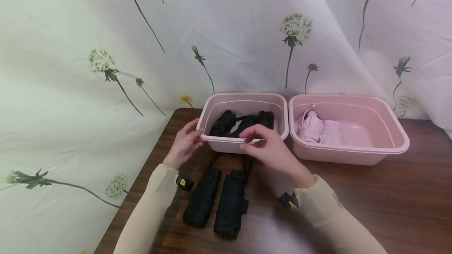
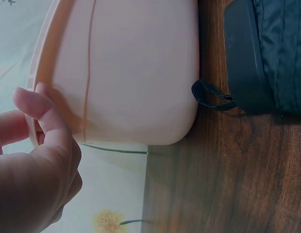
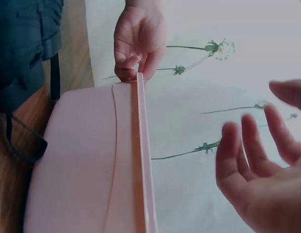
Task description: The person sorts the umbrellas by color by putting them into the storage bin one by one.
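Observation:
My left hand [image 1: 185, 142] grips the front left corner of the left pink basin [image 1: 226, 147], its thumb and fingers pinching the rim, as the left wrist view confirms. Over the front rim hovers my right hand [image 1: 273, 152], fingers loosely bent and holding nothing; the right wrist view shows it [image 3: 266, 170] apart from the basin. Inside that basin lie several black folded umbrellas [image 1: 224, 124], partly hidden by the front wall and right hand. Two more folded black umbrellas, a left one [image 1: 203, 199] and a right one [image 1: 229, 207], lie on the table in front, their wrist straps towards the basin.
A second pink basin [image 1: 353, 156] stands close beside the first on the right. Pale pink folded umbrellas [image 1: 310, 128] lie in its left part. Behind both basins hangs a dandelion-print cloth [image 1: 243, 50], which also borders the wooden table [image 1: 406, 191] on the left.

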`<state>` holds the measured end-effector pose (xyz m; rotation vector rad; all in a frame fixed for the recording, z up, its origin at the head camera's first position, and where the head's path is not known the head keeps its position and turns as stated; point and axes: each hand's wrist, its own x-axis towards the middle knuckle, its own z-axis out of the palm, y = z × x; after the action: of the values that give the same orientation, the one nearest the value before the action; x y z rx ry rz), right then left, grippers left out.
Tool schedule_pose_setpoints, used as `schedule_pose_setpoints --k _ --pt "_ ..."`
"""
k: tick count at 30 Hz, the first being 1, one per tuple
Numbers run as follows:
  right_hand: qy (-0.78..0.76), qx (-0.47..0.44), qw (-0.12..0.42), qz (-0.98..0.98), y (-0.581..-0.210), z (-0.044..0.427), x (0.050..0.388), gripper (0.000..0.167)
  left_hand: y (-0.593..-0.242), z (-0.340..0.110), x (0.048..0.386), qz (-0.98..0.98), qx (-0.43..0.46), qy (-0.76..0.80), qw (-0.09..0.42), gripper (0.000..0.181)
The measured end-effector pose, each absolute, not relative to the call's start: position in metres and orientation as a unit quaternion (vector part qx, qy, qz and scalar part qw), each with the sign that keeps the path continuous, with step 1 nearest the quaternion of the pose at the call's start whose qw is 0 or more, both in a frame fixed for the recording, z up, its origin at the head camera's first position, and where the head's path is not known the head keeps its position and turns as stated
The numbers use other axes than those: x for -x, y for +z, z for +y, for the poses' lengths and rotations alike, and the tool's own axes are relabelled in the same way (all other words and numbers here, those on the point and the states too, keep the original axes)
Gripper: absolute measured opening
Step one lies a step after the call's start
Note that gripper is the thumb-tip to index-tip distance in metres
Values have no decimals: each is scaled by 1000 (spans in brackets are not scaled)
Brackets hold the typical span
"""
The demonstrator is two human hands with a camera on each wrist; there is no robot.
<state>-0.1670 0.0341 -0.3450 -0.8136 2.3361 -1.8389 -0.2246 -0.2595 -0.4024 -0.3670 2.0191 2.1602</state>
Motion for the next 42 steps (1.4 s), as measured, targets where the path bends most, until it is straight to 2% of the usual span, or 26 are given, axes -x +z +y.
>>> schedule_pose_setpoints --k 7,11,16,20,34,42 --pt "-487 324 17 811 -358 25 151 19 -402 -260 225 673 134 722 87 56" --pt "-411 305 27 858 -372 16 142 24 -402 -260 225 676 128 721 85 55" --pt "-332 257 84 904 -394 4 129 39 -402 -260 226 674 116 725 85 57" --pt "-277 247 107 922 -412 -5 120 50 -402 -260 227 673 122 725 80 56" --pt "-213 176 95 957 -443 -31 94 91 -401 -259 226 675 129 722 83 55" --pt "-182 179 96 962 -444 -42 87 104 -402 -259 226 672 121 727 75 57"
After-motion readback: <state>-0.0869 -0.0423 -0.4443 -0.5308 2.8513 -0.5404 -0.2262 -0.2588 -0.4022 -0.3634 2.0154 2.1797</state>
